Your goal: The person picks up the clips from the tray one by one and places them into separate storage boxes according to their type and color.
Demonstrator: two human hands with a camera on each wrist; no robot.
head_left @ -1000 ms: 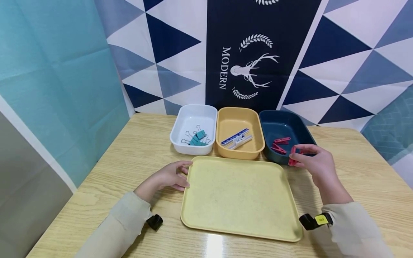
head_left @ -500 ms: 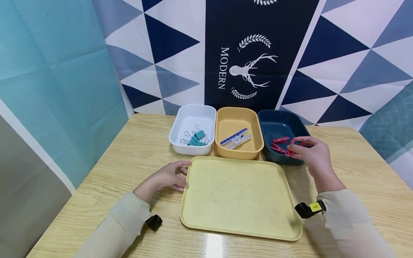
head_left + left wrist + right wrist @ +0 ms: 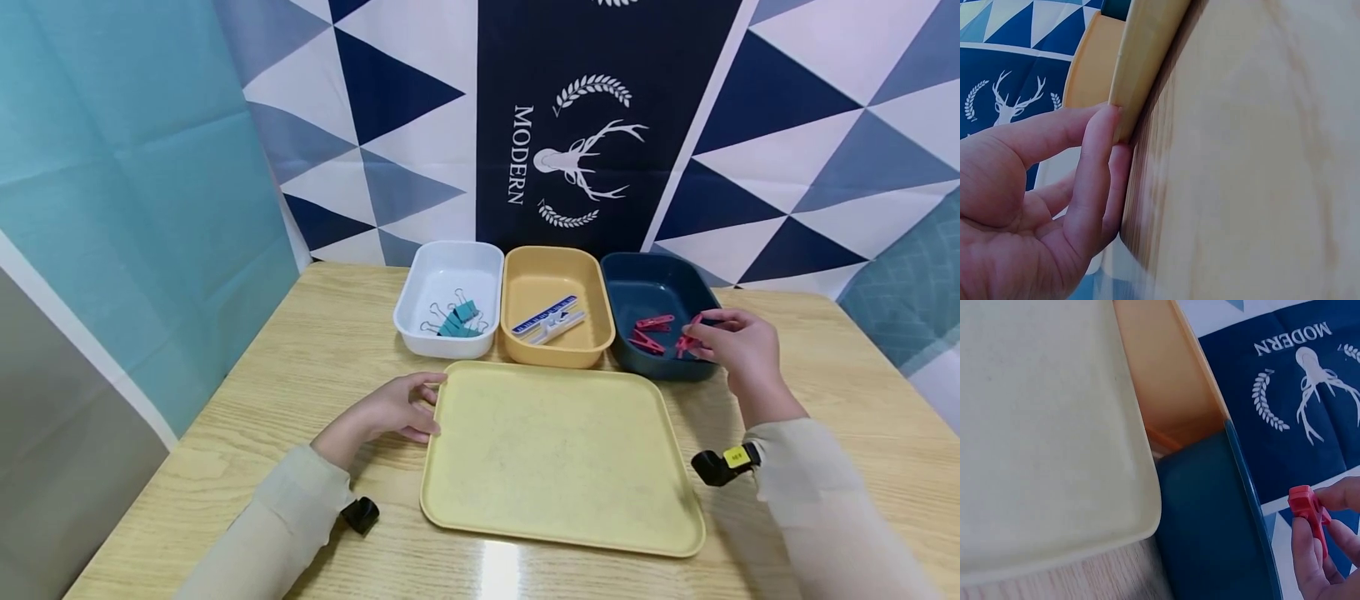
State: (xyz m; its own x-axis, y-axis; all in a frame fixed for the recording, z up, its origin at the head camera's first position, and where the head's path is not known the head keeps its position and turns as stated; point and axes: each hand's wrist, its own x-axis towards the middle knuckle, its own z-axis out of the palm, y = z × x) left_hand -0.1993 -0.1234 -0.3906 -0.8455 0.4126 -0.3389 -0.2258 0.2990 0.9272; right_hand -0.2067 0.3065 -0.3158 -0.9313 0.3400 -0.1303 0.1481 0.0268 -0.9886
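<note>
My right hand (image 3: pixel 750 350) pinches a red clothespin (image 3: pixel 687 340) between thumb and fingertips over the right side of the dark blue bin (image 3: pixel 622 283). The right wrist view shows the clothespin (image 3: pixel 1311 515) close up in the fingertips. Inside that bin lie two more red clothespins (image 3: pixel 654 323). At the left edge of the yellow tray (image 3: pixel 555 454), my left hand (image 3: pixel 393 410) rests with thumb and index finger apart, their tips against the rim. The left wrist view has these fingers (image 3: pixel 1092 162) touching the tray (image 3: pixel 1141 56).
A white bin (image 3: pixel 411 321) with several teal binder clips (image 3: pixel 459 321) stands at the back, left of a yellow-orange bin (image 3: pixel 517 271). The latter holds a blue-and-white clip (image 3: pixel 551 321). Behind the wooden table (image 3: pixel 322 333) hangs a patterned cloth (image 3: pixel 420 108).
My right hand has carried the red clothespin from the front rim of the dark blue bin farther back over its inside. The left hand has stayed at the tray.
</note>
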